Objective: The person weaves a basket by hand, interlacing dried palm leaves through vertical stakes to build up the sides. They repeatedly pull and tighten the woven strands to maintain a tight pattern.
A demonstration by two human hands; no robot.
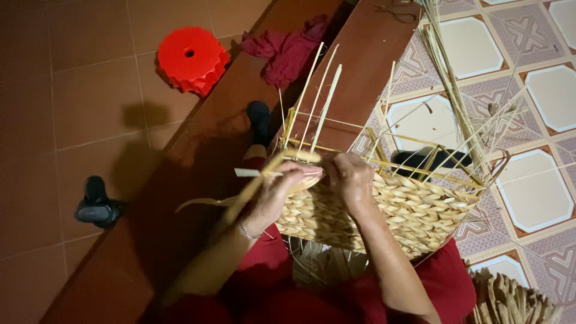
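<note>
We are holding the half-woven basket [384, 210] on our lap, our left hand [273, 192] gripping a flat straw strand [252, 186] and our right hand [351, 180] seemingly pinching the top rim, keeping each weave taut against its 2 neighbours.

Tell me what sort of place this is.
Likely a home or small craft workspace with tiled floors: a half-woven straw basket on the person's lap, loose straw bundles on patterned tiles, a red plastic stool nearby.

Rough woven-straw basket [384, 210], glossy red plastic stool [192, 59].
</note>
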